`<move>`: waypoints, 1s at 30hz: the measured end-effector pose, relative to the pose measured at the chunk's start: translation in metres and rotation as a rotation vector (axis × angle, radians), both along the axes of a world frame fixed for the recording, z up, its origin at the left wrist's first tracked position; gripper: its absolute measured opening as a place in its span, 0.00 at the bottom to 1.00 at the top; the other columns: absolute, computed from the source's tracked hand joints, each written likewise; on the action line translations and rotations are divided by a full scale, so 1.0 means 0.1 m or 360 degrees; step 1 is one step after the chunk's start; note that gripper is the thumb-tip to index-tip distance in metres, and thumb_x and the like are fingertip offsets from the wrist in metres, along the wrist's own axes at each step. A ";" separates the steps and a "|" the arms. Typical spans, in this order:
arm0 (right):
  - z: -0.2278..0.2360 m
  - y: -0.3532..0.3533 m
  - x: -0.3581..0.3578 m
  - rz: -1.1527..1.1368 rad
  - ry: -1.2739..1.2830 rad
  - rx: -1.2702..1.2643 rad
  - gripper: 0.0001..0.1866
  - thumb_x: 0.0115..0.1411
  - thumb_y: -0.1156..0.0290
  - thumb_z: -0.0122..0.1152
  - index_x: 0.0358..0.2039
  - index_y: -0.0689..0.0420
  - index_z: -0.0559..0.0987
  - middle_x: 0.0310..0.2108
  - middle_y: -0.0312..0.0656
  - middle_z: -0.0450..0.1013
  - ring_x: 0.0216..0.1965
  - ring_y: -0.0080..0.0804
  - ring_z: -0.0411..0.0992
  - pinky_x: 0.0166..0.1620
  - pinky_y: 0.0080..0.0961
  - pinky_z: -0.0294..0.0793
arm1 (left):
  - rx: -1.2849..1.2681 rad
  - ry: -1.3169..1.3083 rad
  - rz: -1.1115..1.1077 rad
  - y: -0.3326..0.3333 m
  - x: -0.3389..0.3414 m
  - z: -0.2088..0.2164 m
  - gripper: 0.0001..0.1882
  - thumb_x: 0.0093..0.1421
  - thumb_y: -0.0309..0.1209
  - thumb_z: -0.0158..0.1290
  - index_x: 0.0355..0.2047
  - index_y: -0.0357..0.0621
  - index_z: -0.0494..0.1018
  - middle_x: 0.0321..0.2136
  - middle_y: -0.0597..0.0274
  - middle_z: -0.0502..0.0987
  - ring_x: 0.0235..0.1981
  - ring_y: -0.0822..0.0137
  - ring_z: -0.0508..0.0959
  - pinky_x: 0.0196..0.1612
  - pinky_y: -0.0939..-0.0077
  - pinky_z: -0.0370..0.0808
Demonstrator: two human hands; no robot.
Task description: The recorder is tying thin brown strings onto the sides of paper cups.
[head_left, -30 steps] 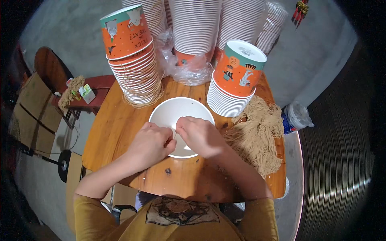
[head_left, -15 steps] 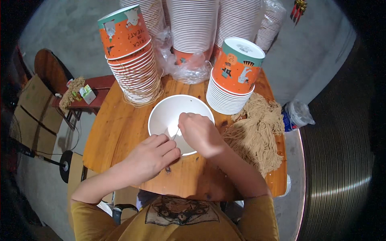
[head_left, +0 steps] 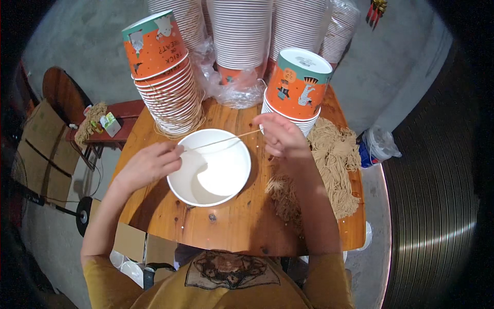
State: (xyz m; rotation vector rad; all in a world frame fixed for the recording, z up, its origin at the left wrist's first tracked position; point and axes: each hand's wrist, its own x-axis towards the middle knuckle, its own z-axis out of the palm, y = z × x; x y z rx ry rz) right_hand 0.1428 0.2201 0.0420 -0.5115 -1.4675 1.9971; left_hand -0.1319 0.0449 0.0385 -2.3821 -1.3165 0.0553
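A white paper bucket (head_left: 188, 175) stands on the wooden table in front of me, mouth up, its lit inside showing. Over its far part runs a thin tan cord (head_left: 221, 140), stretched between my two hands. At the bucket's left rim my left hand (head_left: 152, 166) pinches one end. To the right, my right hand (head_left: 284, 138) grips the other end, raised just in front of the right bucket stack. A heap of tan cords (head_left: 337, 162) lies beside my right forearm, which covers part of it. Whether the cord is fixed to the bucket, I cannot tell.
Upside-down orange and green buckets stand stacked at the far left (head_left: 157, 51), cords hanging round them, and at the right (head_left: 296, 87). Behind are tall bagged bucket stacks (head_left: 242, 36) and crumpled clear plastic (head_left: 239, 95). A red bench (head_left: 128, 114) stands left of the table (head_left: 206, 226).
My hands have moved apart, drawing the cord out between them: the left went left, the right went right and up. The bucket has shifted left and slightly nearer.
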 end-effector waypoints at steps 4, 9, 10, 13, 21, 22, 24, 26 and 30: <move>-0.13 0.01 0.08 -0.0103 0.0488 -0.0660 0.08 0.65 0.69 0.50 0.41 0.58 0.72 0.16 0.24 0.54 0.15 0.10 0.50 0.16 0.10 0.45 | 0.0137 0.0033 -0.0036 0.03 -0.04 0.07 0.14 0.47 0.27 0.52 0.36 0.43 0.71 0.50 0.63 0.70 0.50 0.61 0.70 0.47 0.69 0.72; 0.04 -0.37 -0.04 -0.0056 0.0490 -0.0810 0.10 0.63 0.68 0.51 0.43 0.58 0.70 0.17 0.26 0.55 0.15 0.12 0.50 0.17 0.12 0.48 | 0.0107 -0.1565 0.0284 0.12 0.59 0.08 0.15 0.55 0.25 0.53 0.44 0.41 0.70 0.46 0.55 0.73 0.47 0.57 0.73 0.51 0.67 0.69; 0.10 -0.47 -0.11 -0.0025 0.0495 -0.0779 0.13 0.62 0.66 0.51 0.45 0.58 0.68 0.19 0.27 0.55 0.15 0.14 0.50 0.18 0.12 0.50 | -0.0149 -0.1930 0.0351 0.07 0.84 0.17 0.16 0.58 0.26 0.53 0.47 0.40 0.67 0.45 0.55 0.73 0.48 0.60 0.73 0.53 0.69 0.67; 0.26 -0.66 -0.24 0.0073 0.0517 -0.0702 0.15 0.63 0.64 0.50 0.46 0.60 0.68 0.20 0.28 0.55 0.16 0.14 0.51 0.20 0.11 0.53 | -0.0493 -0.2676 0.0023 0.14 1.37 0.13 0.21 0.60 0.25 0.52 0.50 0.40 0.56 0.36 0.60 0.73 0.42 0.70 0.73 0.49 0.73 0.68; 0.07 -0.42 -0.10 -0.0311 0.0555 -0.0421 0.14 0.63 0.72 0.49 0.48 0.62 0.66 0.19 0.28 0.54 0.16 0.14 0.51 0.20 0.10 0.51 | -0.1119 -0.3088 0.0371 0.22 1.39 0.17 0.14 0.62 0.23 0.50 0.47 0.41 0.61 0.27 0.69 0.68 0.30 0.79 0.69 0.34 0.86 0.67; 0.02 -0.37 -0.08 -0.0288 0.0752 -0.0704 0.13 0.63 0.72 0.49 0.47 0.62 0.66 0.19 0.28 0.55 0.16 0.13 0.51 0.19 0.10 0.50 | -0.1121 -0.3087 0.0370 0.20 1.36 0.16 0.14 0.62 0.23 0.50 0.47 0.41 0.61 0.27 0.69 0.68 0.30 0.79 0.69 0.34 0.86 0.67; -0.12 -0.22 -0.02 -0.0306 0.0819 -0.0668 0.13 0.63 0.71 0.51 0.46 0.61 0.67 0.18 0.27 0.56 0.16 0.12 0.50 0.18 0.12 0.50 | -0.1144 -0.2994 0.0489 0.18 1.30 0.12 0.14 0.61 0.22 0.50 0.46 0.41 0.62 0.27 0.69 0.69 0.30 0.80 0.69 0.35 0.86 0.67; -0.21 -0.12 0.02 -0.0398 0.0796 -0.0588 0.14 0.62 0.70 0.52 0.47 0.60 0.68 0.18 0.28 0.57 0.16 0.13 0.52 0.19 0.10 0.52 | -0.1172 -0.3027 0.0600 0.12 1.26 0.16 0.13 0.60 0.22 0.51 0.44 0.42 0.63 0.28 0.69 0.69 0.30 0.80 0.69 0.34 0.86 0.66; -0.27 -0.05 0.05 -0.0523 0.0434 -0.0690 0.12 0.64 0.71 0.50 0.47 0.60 0.69 0.18 0.28 0.60 0.17 0.11 0.55 0.21 0.09 0.57 | -0.1189 -0.2938 0.0761 0.05 1.20 0.18 0.12 0.61 0.23 0.51 0.44 0.42 0.63 0.28 0.70 0.69 0.29 0.81 0.68 0.32 0.86 0.66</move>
